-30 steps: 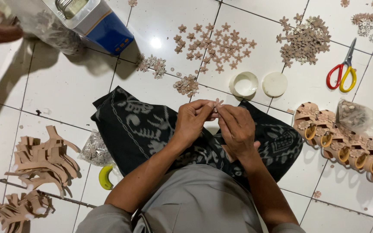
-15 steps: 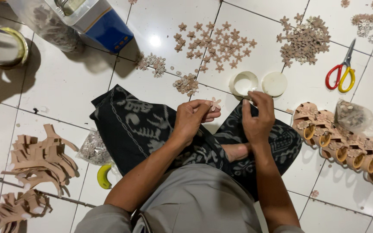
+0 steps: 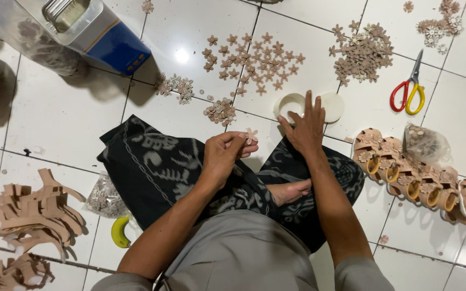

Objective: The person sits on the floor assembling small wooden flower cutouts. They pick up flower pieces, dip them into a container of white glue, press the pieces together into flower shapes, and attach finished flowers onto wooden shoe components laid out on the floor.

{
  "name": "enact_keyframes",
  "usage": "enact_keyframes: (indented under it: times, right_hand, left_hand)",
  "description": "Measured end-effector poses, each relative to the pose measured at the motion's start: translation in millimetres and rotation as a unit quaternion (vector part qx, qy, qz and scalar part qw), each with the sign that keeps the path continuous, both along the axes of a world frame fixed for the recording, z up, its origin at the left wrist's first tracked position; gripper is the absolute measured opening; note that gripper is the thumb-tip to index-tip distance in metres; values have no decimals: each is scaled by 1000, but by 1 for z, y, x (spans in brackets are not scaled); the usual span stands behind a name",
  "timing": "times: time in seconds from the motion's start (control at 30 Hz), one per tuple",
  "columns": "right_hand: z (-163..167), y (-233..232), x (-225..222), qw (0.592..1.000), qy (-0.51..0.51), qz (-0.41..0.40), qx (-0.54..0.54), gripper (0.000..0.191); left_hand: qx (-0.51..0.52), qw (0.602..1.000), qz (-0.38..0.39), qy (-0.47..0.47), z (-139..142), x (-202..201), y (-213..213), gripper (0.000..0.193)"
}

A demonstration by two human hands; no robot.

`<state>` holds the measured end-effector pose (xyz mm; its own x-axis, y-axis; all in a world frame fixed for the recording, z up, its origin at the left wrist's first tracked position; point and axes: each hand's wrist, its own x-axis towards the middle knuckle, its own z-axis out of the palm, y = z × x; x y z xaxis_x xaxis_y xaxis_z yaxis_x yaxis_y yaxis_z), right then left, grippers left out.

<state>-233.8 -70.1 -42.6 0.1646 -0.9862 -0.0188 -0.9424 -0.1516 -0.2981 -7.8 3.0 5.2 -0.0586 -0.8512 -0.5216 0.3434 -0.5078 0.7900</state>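
Right hand point(image 3: 307, 125) moved onto white cup point(image 3: 291, 103); flower piece point(image 3: 251, 134) pinched at left fingers point(image 3: 238, 139).

Glossy white floor tiles point(image 3: 71, 116) – dark grout lines – bright lamp glare point(image 3: 182, 55) near top.

Bare tile point(image 3: 71, 118) beyond flower piles point(image 3: 252, 62)

A small tan flower-shaped cutout point(image 3: 251, 134) — flat, five-petalled — pinched upright above the dark patterned cloth.
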Motion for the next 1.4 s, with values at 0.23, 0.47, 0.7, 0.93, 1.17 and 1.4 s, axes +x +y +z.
enact_keyframes:
  times: [0.23,0.47,0.7,0.93,1.17,1.4]
  right_hand:
    - [5,17,-6,994,-105,-13,-37,26]
    - [66,83,44,949,-272,55,-150,26]
    - [85,77,65,937,-266,129,-185,35]
    - [79,79,59,946,-212,163,-182,41]
    - [62,88,57,938,-235,164,-193,41]
    - [18,79,62,942,-324,-5,-86,38]
  left_hand:
    - [-11,1000,5,1,-5,0,-1,33]
    - [-31,999,13,24,-12,-5,1,33]
    - [-56,998,-1,5,-8,-6,3,30]
    - [-49,999,-2,-9,-7,-8,5,30]
    - [-26,1000,-2,-14,-24,-5,8,30]
    - [7,998,58,-25,-40,37,15,29]
